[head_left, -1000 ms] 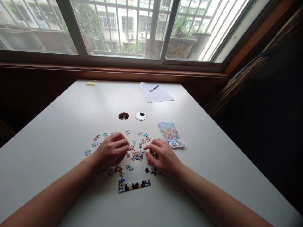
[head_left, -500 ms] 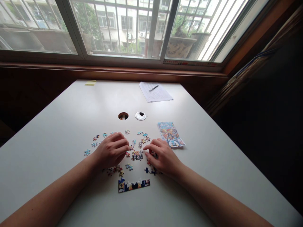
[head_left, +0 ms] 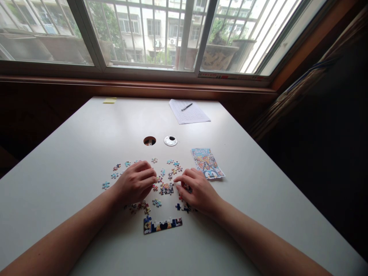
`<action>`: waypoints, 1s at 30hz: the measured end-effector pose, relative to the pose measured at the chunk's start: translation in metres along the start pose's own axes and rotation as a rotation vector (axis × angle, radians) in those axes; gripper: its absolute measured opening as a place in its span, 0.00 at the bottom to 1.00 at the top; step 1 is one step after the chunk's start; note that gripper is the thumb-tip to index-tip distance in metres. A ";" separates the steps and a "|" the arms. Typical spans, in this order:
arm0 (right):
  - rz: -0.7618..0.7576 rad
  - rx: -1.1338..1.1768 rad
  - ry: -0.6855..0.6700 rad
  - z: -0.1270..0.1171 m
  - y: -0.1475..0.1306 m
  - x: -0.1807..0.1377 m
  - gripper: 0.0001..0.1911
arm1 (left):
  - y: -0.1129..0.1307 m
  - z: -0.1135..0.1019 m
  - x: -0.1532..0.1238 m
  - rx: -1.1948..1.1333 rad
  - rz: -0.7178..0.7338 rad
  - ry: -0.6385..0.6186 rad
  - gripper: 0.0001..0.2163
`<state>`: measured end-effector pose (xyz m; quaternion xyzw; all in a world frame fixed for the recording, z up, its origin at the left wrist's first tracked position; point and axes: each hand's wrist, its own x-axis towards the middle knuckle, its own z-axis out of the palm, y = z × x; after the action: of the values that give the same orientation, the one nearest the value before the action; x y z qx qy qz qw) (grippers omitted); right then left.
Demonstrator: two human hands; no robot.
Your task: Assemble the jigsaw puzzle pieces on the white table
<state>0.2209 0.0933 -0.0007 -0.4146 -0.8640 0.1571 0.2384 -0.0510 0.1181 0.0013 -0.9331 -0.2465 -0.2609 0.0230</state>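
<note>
My left hand [head_left: 135,183] and my right hand [head_left: 197,191] rest on a white table [head_left: 71,153], their fingertips on either side of a small joined cluster of puzzle pieces [head_left: 167,188]. Both hands have curled fingers pressing down near the cluster; whether a piece lies under either hand is hidden. Several loose puzzle pieces [head_left: 172,168] are scattered around and beyond the hands. A finished edge strip of the puzzle [head_left: 162,225] lies nearest to me. A colourful reference picture [head_left: 207,163] lies to the right of my right hand.
A round cable hole [head_left: 150,140] and its loose grommet cap [head_left: 170,140] sit mid-table. A sheet of paper with a pen [head_left: 187,111] and a yellow sticky note [head_left: 109,101] lie at the far edge under the window. The table's right edge drops off into a dark space.
</note>
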 end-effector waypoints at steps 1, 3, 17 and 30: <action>0.001 0.000 -0.001 0.000 0.000 0.000 0.07 | 0.000 0.000 0.000 0.001 0.000 -0.001 0.06; -0.003 0.002 0.002 0.000 0.000 0.000 0.07 | 0.000 0.000 0.000 0.003 -0.001 -0.001 0.06; 0.002 0.003 -0.003 -0.001 0.000 0.000 0.07 | 0.000 0.000 0.000 -0.004 0.005 -0.006 0.05; -0.011 -0.007 0.017 0.001 0.000 0.000 0.08 | 0.002 -0.002 0.001 -0.047 0.065 -0.043 0.14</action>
<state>0.2208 0.0929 -0.0014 -0.4118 -0.8649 0.1494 0.2452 -0.0503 0.1167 0.0043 -0.9463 -0.2104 -0.2455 0.0044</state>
